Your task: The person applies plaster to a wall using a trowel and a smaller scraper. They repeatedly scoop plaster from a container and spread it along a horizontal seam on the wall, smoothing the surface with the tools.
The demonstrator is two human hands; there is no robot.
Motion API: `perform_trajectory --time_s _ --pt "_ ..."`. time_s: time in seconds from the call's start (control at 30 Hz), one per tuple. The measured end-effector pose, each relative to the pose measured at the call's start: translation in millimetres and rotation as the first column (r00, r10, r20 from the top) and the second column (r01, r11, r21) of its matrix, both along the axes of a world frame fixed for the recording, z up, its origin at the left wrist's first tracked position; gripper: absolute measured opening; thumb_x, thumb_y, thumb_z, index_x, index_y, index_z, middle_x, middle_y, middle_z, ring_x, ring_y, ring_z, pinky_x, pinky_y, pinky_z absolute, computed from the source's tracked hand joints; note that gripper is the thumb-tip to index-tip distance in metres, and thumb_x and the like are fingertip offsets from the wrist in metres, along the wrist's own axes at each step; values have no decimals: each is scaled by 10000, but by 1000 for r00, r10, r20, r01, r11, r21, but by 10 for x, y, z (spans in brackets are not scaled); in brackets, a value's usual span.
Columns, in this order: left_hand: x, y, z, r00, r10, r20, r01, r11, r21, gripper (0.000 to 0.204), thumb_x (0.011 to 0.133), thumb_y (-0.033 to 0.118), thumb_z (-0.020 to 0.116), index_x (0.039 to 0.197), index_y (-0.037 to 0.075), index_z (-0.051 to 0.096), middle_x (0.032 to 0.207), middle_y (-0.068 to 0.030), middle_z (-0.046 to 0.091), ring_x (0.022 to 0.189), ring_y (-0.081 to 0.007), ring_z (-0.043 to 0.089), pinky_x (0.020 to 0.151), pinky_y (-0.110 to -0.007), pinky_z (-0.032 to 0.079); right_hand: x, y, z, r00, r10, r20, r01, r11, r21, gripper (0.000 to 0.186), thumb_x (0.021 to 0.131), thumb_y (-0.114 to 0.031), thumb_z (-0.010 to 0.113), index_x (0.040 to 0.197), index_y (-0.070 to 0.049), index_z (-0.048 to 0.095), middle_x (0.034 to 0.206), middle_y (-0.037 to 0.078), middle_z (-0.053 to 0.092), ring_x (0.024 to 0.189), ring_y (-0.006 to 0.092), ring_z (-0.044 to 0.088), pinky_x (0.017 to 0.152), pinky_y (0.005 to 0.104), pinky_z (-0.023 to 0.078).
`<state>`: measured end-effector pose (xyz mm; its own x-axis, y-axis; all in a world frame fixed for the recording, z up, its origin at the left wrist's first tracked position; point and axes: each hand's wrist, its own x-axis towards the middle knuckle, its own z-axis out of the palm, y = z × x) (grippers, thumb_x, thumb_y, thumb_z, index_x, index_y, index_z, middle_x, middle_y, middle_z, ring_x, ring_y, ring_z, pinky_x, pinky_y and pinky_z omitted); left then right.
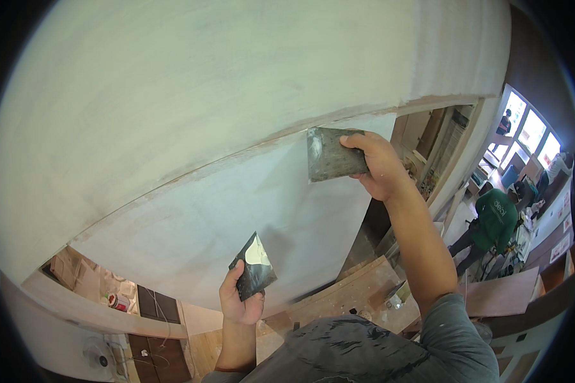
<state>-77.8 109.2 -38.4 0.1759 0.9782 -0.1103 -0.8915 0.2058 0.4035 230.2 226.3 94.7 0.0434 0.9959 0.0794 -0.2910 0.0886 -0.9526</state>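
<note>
My right hand [383,167] is closed on a dark, flat, square putty knife [334,156], thumb on its face. The blade lies at the top edge of a white panel [191,236], just under the seam with the pale upper wall [217,70]; a whitish smear shows on its left part. Lower and to the left, my left hand [241,300] grips a second dark flat scraper blade [257,276]. A lump of cream-coloured filler [257,253] sits on that blade. It is held up in front of the panel, apart from my right hand.
Below stand wooden boards [370,281] with bits on them. At the right a person in a green shirt [496,220] works near cluttered benches, with others by bright windows [531,135]. A white fan [99,357] and a red-labelled can [118,302] are at lower left.
</note>
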Motion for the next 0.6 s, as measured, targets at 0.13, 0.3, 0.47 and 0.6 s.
perform_trajectory --time_s 0.13,0.3,0.47,0.6 --pt "-19 -11 1 1000 0 -2 0 1000 1 233 1039 171 551 1179 10 643 939 -119 762 618 -197 737 445 -282 606 -100 -37 46 999 -38 11 38 999 -28 300 929 -250 661 1126 -34 592 941 49 629 798 139 554 663 307 430" --pt "-27 2 -6 1000 -5 -11 5 1000 -19 230 1039 175 554 1179 18 646 943 -105 764 636 -191 741 463 -283 613 -133 -80 -17 998 57 -25 -59 997 -53 289 934 -231 660 1119 -16 600 924 44 622 795 137 557 656 311 437" --pt "-43 6 43 1000 -27 -11 27 999 21 226 1041 187 559 1175 30 652 949 -89 766 693 -178 753 498 -277 623 -385 -464 40 997 82 12 -82 996 27 261 977 -120 611 1196 21 633 952 34 648 861 152 639 746 322 531" --pt "122 104 117 995 -86 57 88 996 -25 230 1049 194 547 1178 32 649 932 -79 762 698 -172 746 500 -273 619 -471 -918 -181 504 -344 792 -347 759 551 453 890 -20 654 1326 -139 671 973 14 661 797 202 661 722 329 562"
